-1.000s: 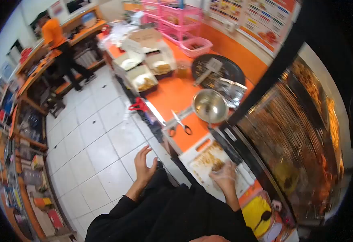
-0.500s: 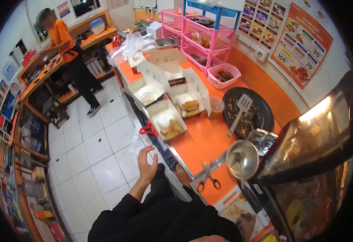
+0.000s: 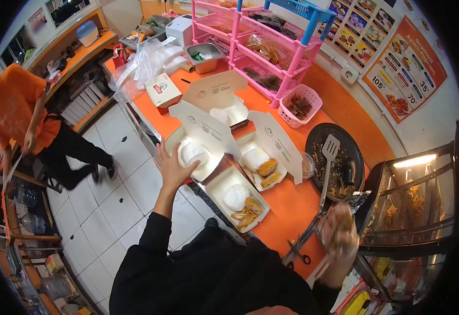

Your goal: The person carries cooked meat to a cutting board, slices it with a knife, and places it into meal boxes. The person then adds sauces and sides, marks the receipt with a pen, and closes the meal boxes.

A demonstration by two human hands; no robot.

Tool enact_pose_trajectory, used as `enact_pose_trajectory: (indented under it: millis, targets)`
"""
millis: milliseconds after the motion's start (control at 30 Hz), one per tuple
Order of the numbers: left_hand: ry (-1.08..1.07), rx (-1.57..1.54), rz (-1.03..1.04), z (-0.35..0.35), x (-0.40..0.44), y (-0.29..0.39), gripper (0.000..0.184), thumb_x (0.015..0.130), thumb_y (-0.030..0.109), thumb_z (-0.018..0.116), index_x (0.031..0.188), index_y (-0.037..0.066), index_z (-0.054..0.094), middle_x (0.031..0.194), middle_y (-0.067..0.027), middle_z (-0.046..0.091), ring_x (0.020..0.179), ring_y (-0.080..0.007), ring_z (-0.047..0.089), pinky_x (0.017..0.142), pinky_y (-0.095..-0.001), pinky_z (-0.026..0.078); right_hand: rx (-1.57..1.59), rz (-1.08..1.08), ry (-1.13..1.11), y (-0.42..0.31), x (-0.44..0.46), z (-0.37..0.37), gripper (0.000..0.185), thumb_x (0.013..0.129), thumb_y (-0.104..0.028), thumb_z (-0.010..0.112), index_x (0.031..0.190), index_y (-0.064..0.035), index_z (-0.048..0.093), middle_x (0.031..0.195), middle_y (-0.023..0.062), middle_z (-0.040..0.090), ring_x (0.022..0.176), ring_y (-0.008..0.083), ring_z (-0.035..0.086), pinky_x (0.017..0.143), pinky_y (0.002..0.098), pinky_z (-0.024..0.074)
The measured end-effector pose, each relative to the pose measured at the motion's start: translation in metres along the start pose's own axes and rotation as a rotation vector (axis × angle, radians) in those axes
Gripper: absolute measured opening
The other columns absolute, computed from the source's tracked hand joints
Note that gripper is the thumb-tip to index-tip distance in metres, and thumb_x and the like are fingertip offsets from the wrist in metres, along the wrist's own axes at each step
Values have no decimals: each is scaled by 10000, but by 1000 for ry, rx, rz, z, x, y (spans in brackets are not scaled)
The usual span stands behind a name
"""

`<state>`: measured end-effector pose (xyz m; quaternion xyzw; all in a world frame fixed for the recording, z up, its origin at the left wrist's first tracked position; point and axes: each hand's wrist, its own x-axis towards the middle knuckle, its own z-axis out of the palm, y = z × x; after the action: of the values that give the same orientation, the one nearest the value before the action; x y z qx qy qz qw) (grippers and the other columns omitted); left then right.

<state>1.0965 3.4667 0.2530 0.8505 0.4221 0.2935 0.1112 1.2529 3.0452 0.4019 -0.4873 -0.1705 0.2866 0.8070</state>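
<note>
Standing at an orange counter (image 3: 292, 202), a person in black sleeves works with both hands among open meal boxes. The left hand (image 3: 170, 169), fingers spread wide, is at the corner of the left-hand box (image 3: 215, 157); I can't tell if it presses on the card. The right hand (image 3: 341, 239) is a blur beside the scissors (image 3: 296, 255), so I can't tell whether its fingers grip anything.

The step in hand looks like attending to that box, where I see rice but no chicken. Handling it would call for a light grip on its wall, clear of the upright lids.

Counting: four open boxes, each with one white mound; two of these, the right-hand box (image 3: 245, 147) and the front box (image 3: 220, 189), also hold fried chicken. Around them: one closed carton (image 3: 161, 95), one slotted spatula (image 3: 331, 148), one black pan (image 3: 349, 137), one pink basket (image 3: 299, 119).
</note>
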Motion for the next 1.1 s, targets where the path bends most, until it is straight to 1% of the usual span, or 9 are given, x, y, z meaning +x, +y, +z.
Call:
enact_pose_trajectory:
  millis: [133,267,333,367,500,600,833,967,1100]
  targets:
    - [-48,-50,24,16,7,-22,598,645,472,779,1042,57,612,1408,-192,337,1318,-425,261,1059,-540,253,-281,249,-384,-8,130,115,548,598,84,675,1094,-37,477,897,28,551,715,102,567,574,239,478]
    - [-7,-79,-36,14,9,-16,530,646,472,785,884,40,591,1381,-189,367,1297,-409,296,1037,-534,275,-798,-27,-812,59,219,200,451,618,-164,817,971,-77,550,895,28,566,785,186,571,741,341,486]
    - [-7,-127,-77,14,12,-19,497,663,447,783,890,49,589,1363,-189,387,1286,-400,316,1032,-521,282,-1307,-570,-843,110,245,221,494,570,-213,806,975,-74,560,897,106,614,816,279,633,743,366,499]
    - [-8,-152,-98,15,13,-20,481,672,434,783,892,54,588,1353,-189,396,1280,-395,326,1030,-515,285,-1528,-263,-1019,115,247,245,391,627,-200,777,949,-74,594,981,137,624,858,303,633,739,377,502]
    - [25,-240,-21,10,11,-30,383,736,355,750,946,76,593,1365,-186,405,1272,-382,362,1037,-492,282,-1713,-360,-1398,172,253,244,164,788,-162,658,945,-120,677,1008,100,641,1004,277,615,855,372,488]
    - [15,-289,-15,7,7,-41,296,798,290,698,1000,97,602,1411,-173,384,1308,-367,358,1054,-511,256,-1824,-39,-1369,177,272,243,165,812,-162,622,960,-153,694,987,93,654,997,279,625,854,374,496]
    - [-66,-237,42,6,10,-32,308,806,307,689,1041,125,610,1463,-145,345,1377,-379,264,1073,-593,174,-1439,-497,-905,95,251,211,123,781,-166,670,880,-106,709,835,97,644,820,302,602,756,398,470]
    - [-59,-160,156,-7,16,-5,343,768,333,720,1028,130,627,1476,-139,331,1382,-376,255,1082,-601,136,-1409,-1280,-727,52,213,153,159,805,-176,656,920,-76,700,871,60,659,877,261,616,757,386,473]
    - [-232,-160,307,-17,14,37,334,705,404,758,840,106,689,1471,-125,335,1400,-350,205,1091,-597,93,-1384,-710,-580,0,155,111,204,753,-71,698,955,-39,691,947,62,686,965,213,629,780,331,505]
